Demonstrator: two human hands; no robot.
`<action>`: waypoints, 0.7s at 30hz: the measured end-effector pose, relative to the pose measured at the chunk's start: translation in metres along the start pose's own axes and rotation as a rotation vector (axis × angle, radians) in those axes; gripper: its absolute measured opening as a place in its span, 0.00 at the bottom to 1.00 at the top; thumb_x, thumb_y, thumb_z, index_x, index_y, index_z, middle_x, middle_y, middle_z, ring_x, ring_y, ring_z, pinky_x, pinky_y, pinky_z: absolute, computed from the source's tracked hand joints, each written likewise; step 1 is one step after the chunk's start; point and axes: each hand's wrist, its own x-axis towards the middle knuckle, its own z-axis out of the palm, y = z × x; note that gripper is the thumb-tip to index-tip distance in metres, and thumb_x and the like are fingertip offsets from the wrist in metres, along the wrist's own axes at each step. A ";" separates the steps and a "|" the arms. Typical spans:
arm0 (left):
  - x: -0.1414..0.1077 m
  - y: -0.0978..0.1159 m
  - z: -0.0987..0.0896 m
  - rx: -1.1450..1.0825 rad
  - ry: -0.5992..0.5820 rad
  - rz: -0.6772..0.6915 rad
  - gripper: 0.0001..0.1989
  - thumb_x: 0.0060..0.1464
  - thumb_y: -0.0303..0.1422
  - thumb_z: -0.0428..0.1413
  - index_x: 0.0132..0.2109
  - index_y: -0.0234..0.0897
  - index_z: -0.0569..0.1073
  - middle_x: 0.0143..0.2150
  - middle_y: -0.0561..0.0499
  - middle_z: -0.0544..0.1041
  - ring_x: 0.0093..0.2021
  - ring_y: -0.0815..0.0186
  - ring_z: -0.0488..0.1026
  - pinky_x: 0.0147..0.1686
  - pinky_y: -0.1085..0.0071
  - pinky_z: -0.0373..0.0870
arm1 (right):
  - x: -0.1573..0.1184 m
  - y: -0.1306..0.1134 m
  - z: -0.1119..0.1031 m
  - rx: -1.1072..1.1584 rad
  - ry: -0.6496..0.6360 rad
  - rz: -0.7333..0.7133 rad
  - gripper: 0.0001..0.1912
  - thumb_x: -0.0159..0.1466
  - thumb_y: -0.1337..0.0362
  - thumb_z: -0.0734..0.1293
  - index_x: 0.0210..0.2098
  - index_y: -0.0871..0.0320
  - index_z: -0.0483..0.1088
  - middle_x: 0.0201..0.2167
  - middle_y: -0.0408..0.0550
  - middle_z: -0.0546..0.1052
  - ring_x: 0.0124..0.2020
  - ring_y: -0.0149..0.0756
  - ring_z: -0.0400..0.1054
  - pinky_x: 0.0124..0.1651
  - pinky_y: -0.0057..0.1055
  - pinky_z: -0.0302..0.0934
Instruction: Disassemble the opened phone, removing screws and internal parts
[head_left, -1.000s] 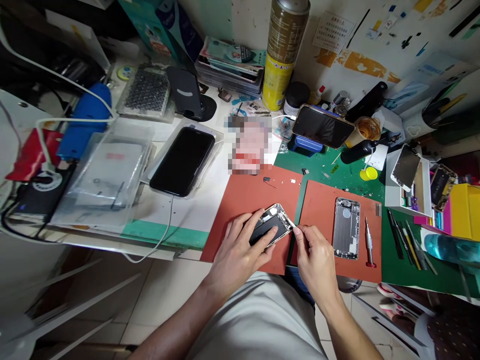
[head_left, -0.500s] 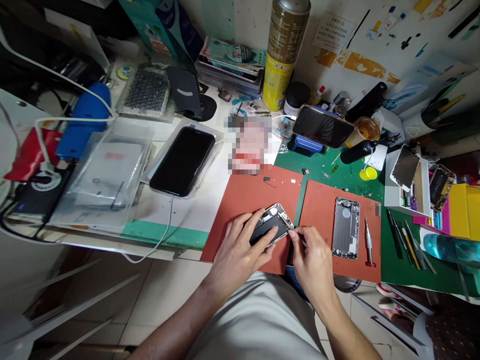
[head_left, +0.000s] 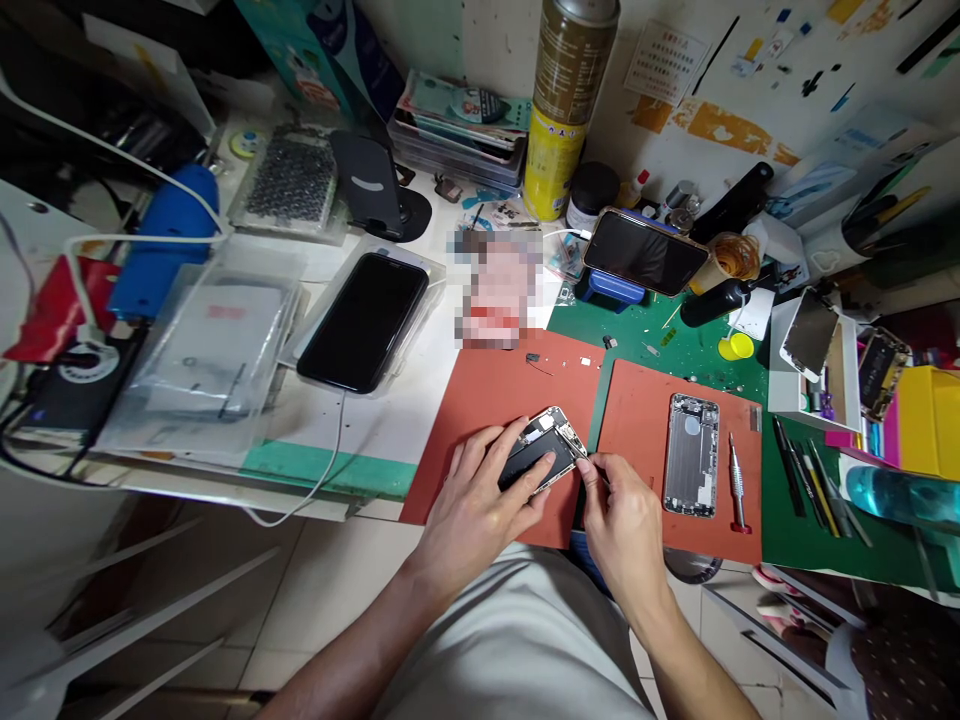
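My left hand [head_left: 480,490] is closed around an opened phone [head_left: 534,455] on the left red mat [head_left: 435,480], fingers across its dark battery area. Bare metal and small parts show along the phone's upper end. Between the thumb and fingers of my right hand [head_left: 621,500] is a pair of slim metal tweezers [head_left: 575,447], its tips over the phone's upper right part. What exactly the tips touch is too small to tell. On the right red mat [head_left: 637,420] lies an emptied phone housing [head_left: 691,455], with a screwdriver [head_left: 736,485] beside it.
A black phone [head_left: 364,320] lies on a clear case to the left, its white cable hanging over the table edge. Another phone [head_left: 645,250] rests on a blue stand. Several pens and tools [head_left: 814,480] lie far right near a white box [head_left: 795,385]. A spray can [head_left: 566,110] stands behind.
Both hands stay almost where they were. The tweezers in my right hand have shifted very slightly over the phone's upper end.
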 end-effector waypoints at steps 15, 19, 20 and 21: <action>0.001 0.001 -0.001 0.005 0.011 0.001 0.19 0.60 0.28 0.64 0.58 0.43 0.78 0.67 0.34 0.72 0.61 0.45 0.70 0.54 0.48 0.72 | -0.001 -0.002 0.007 -0.037 0.151 -0.059 0.18 0.78 0.59 0.59 0.37 0.58 0.75 0.30 0.45 0.74 0.28 0.34 0.68 0.33 0.29 0.57; 0.001 0.001 0.000 0.010 0.011 0.003 0.19 0.60 0.28 0.64 0.58 0.42 0.78 0.67 0.34 0.72 0.61 0.45 0.71 0.54 0.48 0.73 | -0.002 -0.002 0.009 -0.073 0.189 -0.081 0.17 0.78 0.60 0.60 0.37 0.58 0.75 0.29 0.44 0.74 0.28 0.33 0.68 0.33 0.29 0.57; 0.001 0.001 0.000 0.013 0.011 0.004 0.19 0.60 0.28 0.64 0.58 0.42 0.78 0.67 0.34 0.72 0.61 0.45 0.71 0.53 0.48 0.73 | -0.002 -0.002 0.010 -0.082 0.192 -0.084 0.17 0.78 0.61 0.60 0.37 0.58 0.75 0.30 0.44 0.74 0.28 0.33 0.68 0.33 0.29 0.58; 0.001 0.001 0.000 0.016 0.011 0.005 0.19 0.60 0.28 0.64 0.58 0.42 0.78 0.67 0.34 0.72 0.61 0.45 0.71 0.53 0.48 0.73 | -0.002 -0.002 0.010 -0.091 0.197 -0.087 0.16 0.78 0.61 0.60 0.37 0.58 0.75 0.30 0.44 0.74 0.28 0.33 0.68 0.33 0.29 0.58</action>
